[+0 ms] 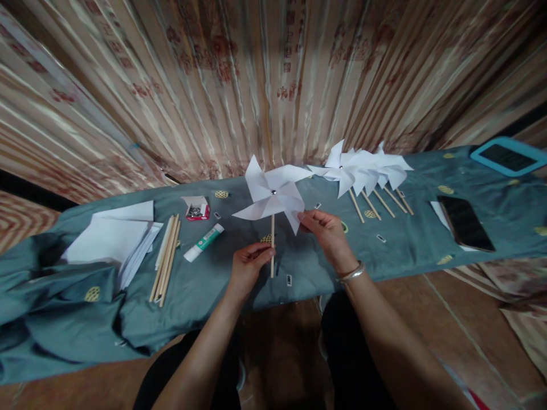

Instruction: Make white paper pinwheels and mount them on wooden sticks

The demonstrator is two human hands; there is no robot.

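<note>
A white paper pinwheel with a silver pin at its centre is held upright over the cloth in front of me. My left hand pinches its wooden stick between thumb and fingers. At the lower right blade, my right hand has its thumb and fingertips closed on the paper edge. To the right lie several finished pinwheels, overlapping, sticks pointing toward me. A green and white glue stick and a small red box of pins, its flap raised, are left of my left hand.
Several wooden sticks lie beside a stack of folded white paper at the left. A dark phone rests over white paper at the right, near a blue-framed tablet. Curtains hang behind the cloth-covered surface.
</note>
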